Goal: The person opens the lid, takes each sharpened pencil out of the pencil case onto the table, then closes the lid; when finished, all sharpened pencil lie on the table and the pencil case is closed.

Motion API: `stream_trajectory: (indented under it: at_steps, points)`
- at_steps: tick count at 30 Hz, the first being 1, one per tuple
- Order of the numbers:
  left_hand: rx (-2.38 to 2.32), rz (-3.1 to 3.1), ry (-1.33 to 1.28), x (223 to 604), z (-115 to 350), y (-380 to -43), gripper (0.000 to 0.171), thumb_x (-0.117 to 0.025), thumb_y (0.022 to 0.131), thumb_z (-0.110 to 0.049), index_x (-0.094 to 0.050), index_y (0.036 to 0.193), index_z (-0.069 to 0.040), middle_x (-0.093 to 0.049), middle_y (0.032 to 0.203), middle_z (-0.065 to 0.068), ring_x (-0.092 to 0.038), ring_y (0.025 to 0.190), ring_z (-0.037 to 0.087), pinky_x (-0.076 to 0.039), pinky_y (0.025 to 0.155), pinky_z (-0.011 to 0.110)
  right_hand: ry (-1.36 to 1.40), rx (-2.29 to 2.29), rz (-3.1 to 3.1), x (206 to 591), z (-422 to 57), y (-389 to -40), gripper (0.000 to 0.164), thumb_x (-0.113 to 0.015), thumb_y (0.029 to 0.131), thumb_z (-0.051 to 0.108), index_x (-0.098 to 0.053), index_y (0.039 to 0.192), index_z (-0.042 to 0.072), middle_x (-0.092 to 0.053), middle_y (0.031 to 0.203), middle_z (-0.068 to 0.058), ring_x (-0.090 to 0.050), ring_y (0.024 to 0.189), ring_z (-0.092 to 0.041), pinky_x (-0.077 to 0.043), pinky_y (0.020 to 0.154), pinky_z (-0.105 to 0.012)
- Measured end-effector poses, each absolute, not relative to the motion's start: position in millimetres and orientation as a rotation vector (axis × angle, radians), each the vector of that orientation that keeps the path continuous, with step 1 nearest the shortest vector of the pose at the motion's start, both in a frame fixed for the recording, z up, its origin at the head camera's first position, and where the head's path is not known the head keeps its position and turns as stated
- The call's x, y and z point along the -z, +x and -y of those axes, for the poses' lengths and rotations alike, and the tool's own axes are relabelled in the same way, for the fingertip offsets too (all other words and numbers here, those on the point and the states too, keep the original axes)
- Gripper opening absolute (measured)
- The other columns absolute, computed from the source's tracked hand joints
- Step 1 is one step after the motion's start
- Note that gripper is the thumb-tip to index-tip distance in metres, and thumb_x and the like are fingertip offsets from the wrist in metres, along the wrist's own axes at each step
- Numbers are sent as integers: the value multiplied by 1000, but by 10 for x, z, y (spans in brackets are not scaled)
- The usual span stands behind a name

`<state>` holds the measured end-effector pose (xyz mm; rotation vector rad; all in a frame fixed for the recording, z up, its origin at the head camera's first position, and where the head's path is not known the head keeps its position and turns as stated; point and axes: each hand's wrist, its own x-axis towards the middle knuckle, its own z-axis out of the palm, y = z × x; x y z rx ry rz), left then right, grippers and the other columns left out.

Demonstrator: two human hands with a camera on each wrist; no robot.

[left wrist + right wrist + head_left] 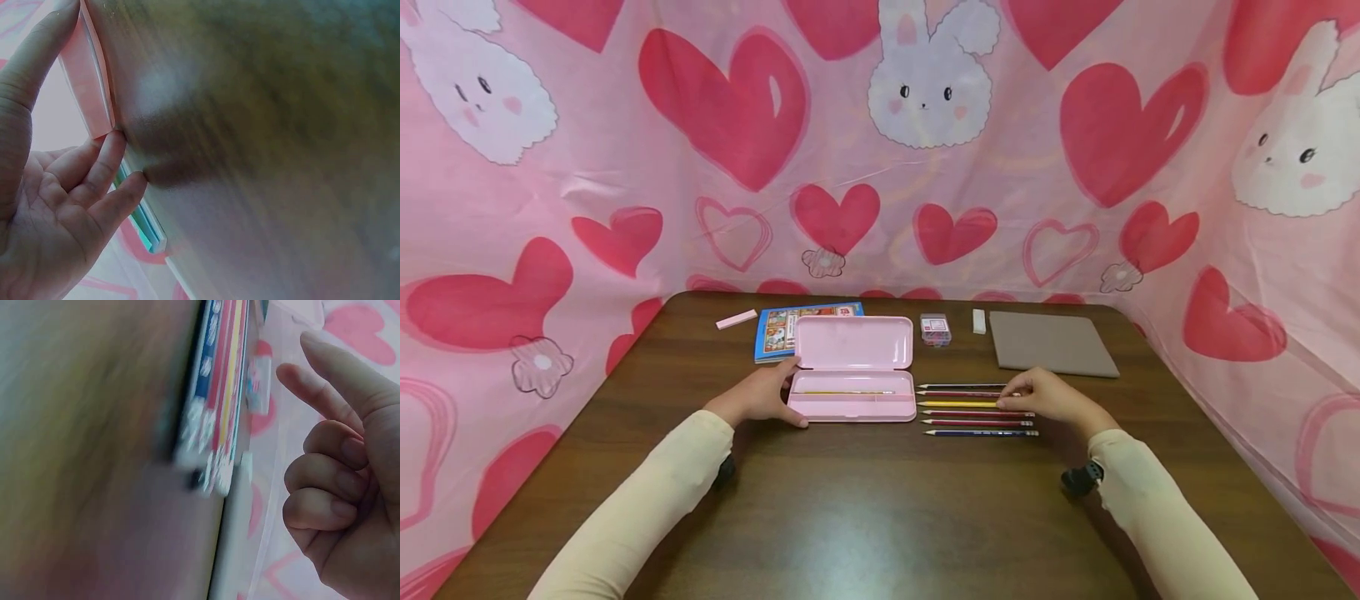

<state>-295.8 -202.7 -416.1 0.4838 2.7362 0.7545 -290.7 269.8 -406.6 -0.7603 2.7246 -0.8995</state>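
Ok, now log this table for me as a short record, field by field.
Pencil case: pink, lid open
Inside it: one pencil
Right of it: six pencils in a row, points toward the case
Left hand: holds the case's left end
Right hand: above the row, apparently holding nothing
Farther back: blue-edged booklet, partly hidden by the lid; small clear box; flat gray item, exact kind unclear

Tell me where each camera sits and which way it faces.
Head: on the head, facing forward and down at the pencil case and pencils; left hand, right hand and sleeves show.
Left wrist: worn there, facing its hand and the case; only this hand shows.
Right wrist: worn there, facing its hand and the pencils; only this hand shows.
Head and right wrist both show the pencils.
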Motion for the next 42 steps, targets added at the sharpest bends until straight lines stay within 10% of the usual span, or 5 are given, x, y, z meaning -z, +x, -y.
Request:
stream_trajectory:
  at_steps: [15,42]
  points:
    - [-746,-2743,501,4166,2047,-2973,110,-81,62,-48,-22,144,-4,-47,135,18,-52,116,32,-39,100,51,-894,818,-2718,3997,-2102,-3181,16,-66,86,27,-73,87,13,-71,84,1,-58,72,-5,-50,69,-26]
    - [-744,-2767,546,4184,2029,-2960,109,-81,62,-47,-24,143,-3,-50,133,18,-55,114,30,-41,99,49,-1010,638,-2722,4101,-1220,-3418,8,-69,83,18,-73,85,12,-64,72,3,-47,61,-6,-42,57,-20]
